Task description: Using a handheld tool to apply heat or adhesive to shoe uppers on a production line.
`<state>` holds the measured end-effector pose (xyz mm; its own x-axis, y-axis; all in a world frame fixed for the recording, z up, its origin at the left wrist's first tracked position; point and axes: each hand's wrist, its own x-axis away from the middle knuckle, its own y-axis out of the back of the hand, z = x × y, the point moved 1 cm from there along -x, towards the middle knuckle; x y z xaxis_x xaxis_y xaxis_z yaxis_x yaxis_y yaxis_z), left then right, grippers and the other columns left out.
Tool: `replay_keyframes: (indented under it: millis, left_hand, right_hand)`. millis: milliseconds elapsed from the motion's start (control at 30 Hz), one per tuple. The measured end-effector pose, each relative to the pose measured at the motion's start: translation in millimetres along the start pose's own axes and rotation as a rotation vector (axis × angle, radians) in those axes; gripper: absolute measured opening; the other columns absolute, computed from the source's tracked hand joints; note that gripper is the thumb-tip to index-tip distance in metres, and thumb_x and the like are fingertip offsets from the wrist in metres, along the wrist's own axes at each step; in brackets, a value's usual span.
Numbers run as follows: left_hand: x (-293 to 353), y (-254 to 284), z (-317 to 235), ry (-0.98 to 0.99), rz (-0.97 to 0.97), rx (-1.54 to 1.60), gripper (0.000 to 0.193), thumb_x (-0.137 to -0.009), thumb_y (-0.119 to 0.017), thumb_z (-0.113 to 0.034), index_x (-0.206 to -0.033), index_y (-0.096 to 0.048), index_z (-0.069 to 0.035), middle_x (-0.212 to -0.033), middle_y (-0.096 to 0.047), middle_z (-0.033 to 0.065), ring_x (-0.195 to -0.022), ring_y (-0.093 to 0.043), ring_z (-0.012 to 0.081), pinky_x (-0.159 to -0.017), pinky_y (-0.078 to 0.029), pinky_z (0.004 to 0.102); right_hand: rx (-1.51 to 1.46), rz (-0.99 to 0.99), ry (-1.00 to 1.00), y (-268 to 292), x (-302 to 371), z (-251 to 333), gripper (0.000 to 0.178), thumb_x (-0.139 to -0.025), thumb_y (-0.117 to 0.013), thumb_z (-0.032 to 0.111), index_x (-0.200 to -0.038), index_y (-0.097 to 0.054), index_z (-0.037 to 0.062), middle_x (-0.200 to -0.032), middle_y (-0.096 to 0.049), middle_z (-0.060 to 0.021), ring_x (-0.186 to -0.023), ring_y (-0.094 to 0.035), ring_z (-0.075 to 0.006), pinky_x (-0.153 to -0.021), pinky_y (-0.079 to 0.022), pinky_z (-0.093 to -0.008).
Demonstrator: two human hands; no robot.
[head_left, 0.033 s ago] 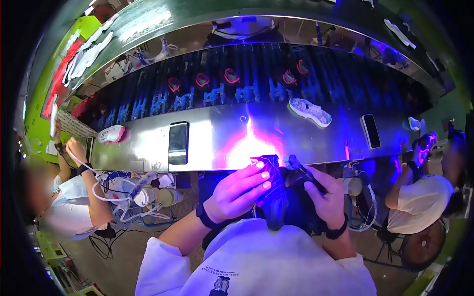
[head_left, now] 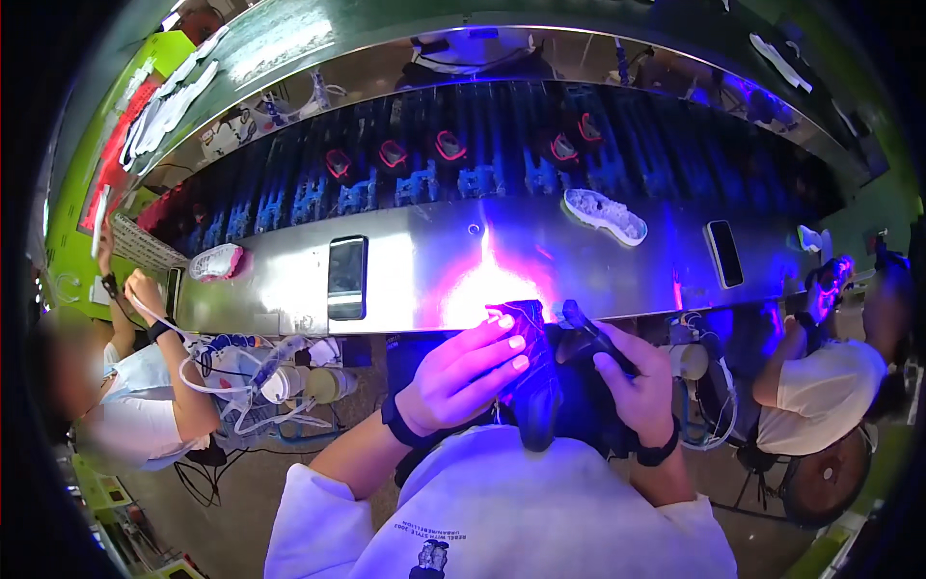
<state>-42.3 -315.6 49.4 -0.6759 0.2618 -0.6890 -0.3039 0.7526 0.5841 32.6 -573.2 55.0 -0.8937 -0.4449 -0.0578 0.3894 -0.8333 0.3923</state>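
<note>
A dark shoe (head_left: 536, 410) is held upright in front of my chest, its narrow rounded end pointing toward me. My left hand (head_left: 463, 372) is closed on its left side, fingers laid across it near the top and thumb out of sight. Closed around the handle of a dark brush (head_left: 585, 328), my right hand (head_left: 634, 381) is just to the right of the shoe. The brush head points up and left, close to the shoe's upper end; whether it touches is unclear. Purple light tints both hands, and the dark surfaces hide detail.
Beyond my hands runs a metal bench (head_left: 405, 246) with a glaring light patch. On it are a white shoe sole (head_left: 605, 218), a pink-and-white sole (head_left: 216, 261) and phones (head_left: 347, 278). Behind is a dark roller conveyor (head_left: 502, 130) carrying several red-rimmed pieces. Co-workers sit at both sides.
The hands, shoe and brush hold their places. A co-worker's raised hand at the far left has shifted slightly with a white strip.
</note>
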Motion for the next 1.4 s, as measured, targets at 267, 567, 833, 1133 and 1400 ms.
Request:
replay_keyframes:
  millis: [267, 567, 833, 1133, 1400]
  left_hand:
    - [-3, 3, 0, -0.088, 0.114, -0.127, 0.036, -0.087, -0.07, -0.012, -0.123, -0.07, -0.008, -0.129, -0.065, 0.0114, -0.124, -0.062, 0.0349, -0.104, -0.053, 0.0523]
    - [-4, 1, 15, -0.077, 0.161, -0.206, 0.033, -0.088, -0.069, -0.014, -0.121, -0.072, -0.011, -0.13, -0.065, 0.0094, -0.124, -0.062, 0.0315, -0.107, -0.05, 0.0535]
    - [0, -9, 23, 0.155, 0.102, -0.215, 0.042, -0.079, -0.073, -0.007, -0.121, -0.072, -0.009, -0.125, -0.067, 0.0116, -0.118, -0.065, 0.0341, -0.105, -0.051, 0.0513]
    - [-3, -19, 23, 0.344, 0.053, -0.188, 0.059, -0.065, -0.078, 0.006, -0.121, -0.07, -0.009, -0.119, -0.069, 0.0129, -0.113, -0.068, 0.0357, -0.098, -0.057, 0.0451]
    - [5, -16, 16, 0.536, 0.099, -0.19, 0.056, -0.072, -0.076, 0.002, -0.126, -0.068, -0.013, -0.121, -0.069, 0.0097, -0.111, -0.069, 0.0305, -0.09, -0.059, 0.037]
  right_hand:
    - [0.104, 0.061, 0.053, 1, 1, 0, 0.04, -0.085, -0.073, 0.006, -0.125, -0.069, 0.0038, -0.098, -0.074, -0.0145, -0.086, -0.072, -0.0209, -0.081, -0.054, -0.0304]
    - [-0.17, 0.357, -0.205, 27, 13, -17, 0.038, -0.089, -0.073, 0.01, -0.126, -0.069, 0.0028, -0.101, -0.075, -0.0116, -0.09, -0.067, -0.0141, -0.085, -0.052, -0.0293]
    - [-0.198, 0.264, -0.168, 13, 0, -33, 0.035, -0.091, -0.073, 0.009, -0.124, -0.069, -0.0016, -0.087, -0.067, -0.0009, -0.077, -0.059, -0.008, -0.07, -0.049, -0.0251]
    - [-0.206, 0.238, -0.304, 9, 5, -40, 0.036, -0.091, -0.072, 0.007, -0.126, -0.068, -0.0007, -0.098, -0.074, -0.0076, -0.088, -0.066, -0.0133, -0.083, -0.052, -0.0291]
    - [-0.411, 0.261, -0.388, -4, 29, -47, 0.038, -0.093, -0.071, 0.008, -0.13, -0.066, -0.0004, -0.086, -0.067, -0.0013, -0.078, -0.061, -0.0086, -0.076, -0.051, -0.026]
